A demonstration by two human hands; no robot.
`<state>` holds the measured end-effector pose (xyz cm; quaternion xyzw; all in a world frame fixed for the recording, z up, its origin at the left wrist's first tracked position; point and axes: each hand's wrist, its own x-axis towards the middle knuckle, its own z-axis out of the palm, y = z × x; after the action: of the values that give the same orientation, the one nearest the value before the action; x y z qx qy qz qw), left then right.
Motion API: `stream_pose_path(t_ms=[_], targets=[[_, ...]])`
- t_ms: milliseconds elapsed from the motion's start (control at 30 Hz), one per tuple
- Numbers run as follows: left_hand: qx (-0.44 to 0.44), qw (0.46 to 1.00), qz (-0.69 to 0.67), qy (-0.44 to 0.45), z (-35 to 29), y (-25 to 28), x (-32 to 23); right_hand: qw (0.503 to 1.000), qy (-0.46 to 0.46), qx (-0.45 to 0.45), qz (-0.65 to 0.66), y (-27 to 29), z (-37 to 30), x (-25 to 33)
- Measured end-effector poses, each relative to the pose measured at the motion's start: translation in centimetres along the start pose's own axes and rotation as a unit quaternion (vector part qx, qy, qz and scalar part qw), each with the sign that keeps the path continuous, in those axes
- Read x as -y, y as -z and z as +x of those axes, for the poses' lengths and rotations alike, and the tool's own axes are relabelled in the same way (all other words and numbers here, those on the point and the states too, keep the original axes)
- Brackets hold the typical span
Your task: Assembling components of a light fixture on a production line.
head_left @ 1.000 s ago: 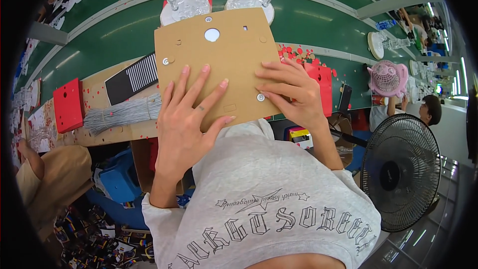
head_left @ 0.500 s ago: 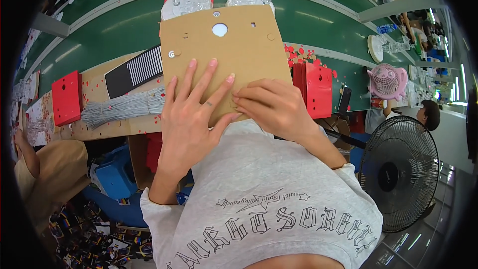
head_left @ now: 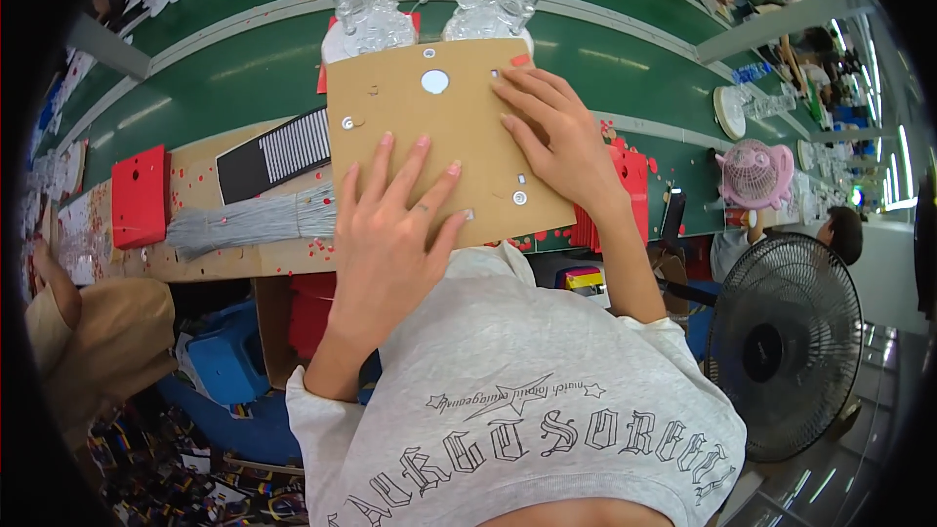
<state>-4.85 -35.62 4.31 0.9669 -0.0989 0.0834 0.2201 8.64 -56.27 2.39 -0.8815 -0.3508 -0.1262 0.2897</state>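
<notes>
While left fingers [head_left: 411, 170] spread on the cardboard [head_left: 459, 127], right fingers [head_left: 534, 105] touch it, slightly parted.

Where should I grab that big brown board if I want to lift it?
I'd try the left and right edges of the brown board, one hand from each side, thumbs on top. It's a wide, flat sheet with no handle, so its face gives little to pinch. The left hand is spread on that face, so it would need to slide outward first.
</notes>
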Motion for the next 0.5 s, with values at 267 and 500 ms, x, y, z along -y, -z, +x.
stream_pose_path(t_ms=[267, 500], targets=[[-0.081, 0.996, 0.028, 0.015, 1.8, -2.1, -1.5, 0.967, -0.247, 0.056, -0.006, 2.4, -8.2, 0.7], [-0.121, 0.992, 0.012, -0.016, 2.6, -3.7, -2.5, 0.882, -0.145, 0.363, 0.263, -11.3, -8.1, 9.1]])
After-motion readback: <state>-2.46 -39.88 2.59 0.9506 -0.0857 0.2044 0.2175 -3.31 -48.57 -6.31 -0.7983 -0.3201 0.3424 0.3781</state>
